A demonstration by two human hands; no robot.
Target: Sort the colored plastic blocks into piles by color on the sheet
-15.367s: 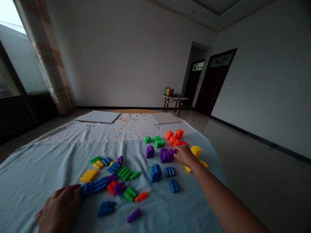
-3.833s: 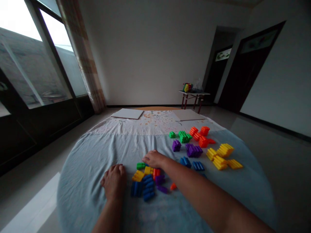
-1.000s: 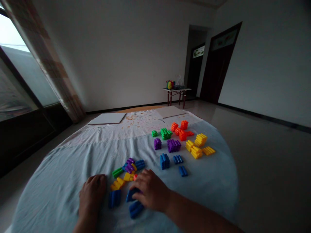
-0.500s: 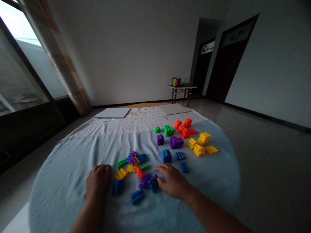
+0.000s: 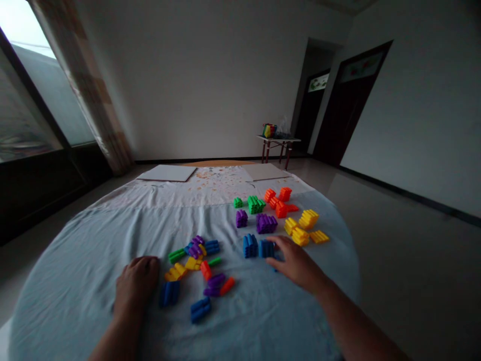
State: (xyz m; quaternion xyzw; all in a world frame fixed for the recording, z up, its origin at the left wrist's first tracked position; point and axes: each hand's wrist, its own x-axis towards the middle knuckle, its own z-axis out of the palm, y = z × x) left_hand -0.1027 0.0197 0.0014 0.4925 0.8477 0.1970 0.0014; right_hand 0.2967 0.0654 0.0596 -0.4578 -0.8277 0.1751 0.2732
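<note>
My right hand (image 5: 295, 260) is closed round a blue block (image 5: 266, 248), thumb and fingers at its right side, just right of a blue stack (image 5: 250, 245). My left hand (image 5: 137, 283) rests on the cloth with its fingers curled down; whether anything is under them is hidden. Beside it lie a blue block (image 5: 169, 293) and a yellow one (image 5: 176, 272). A mixed pile with purple pieces (image 5: 196, 246) sits between the hands. Nearer me are another blue block (image 5: 200, 309), a purple piece (image 5: 214, 285) and an orange piece (image 5: 227, 286).
Behind my right hand stand purple (image 5: 266, 223), green (image 5: 256, 204), orange (image 5: 280, 209) and yellow (image 5: 300, 236) stacks. Two flat boards (image 5: 169, 173) lie at the far end of the cloth-covered table (image 5: 93, 260). A small table (image 5: 280, 139) stands beyond.
My right hand has moved right and away from me, carrying a blue block from the mixed pile to beside the blue stack. An orange piece now shows where it was. The view has shifted slightly.
</note>
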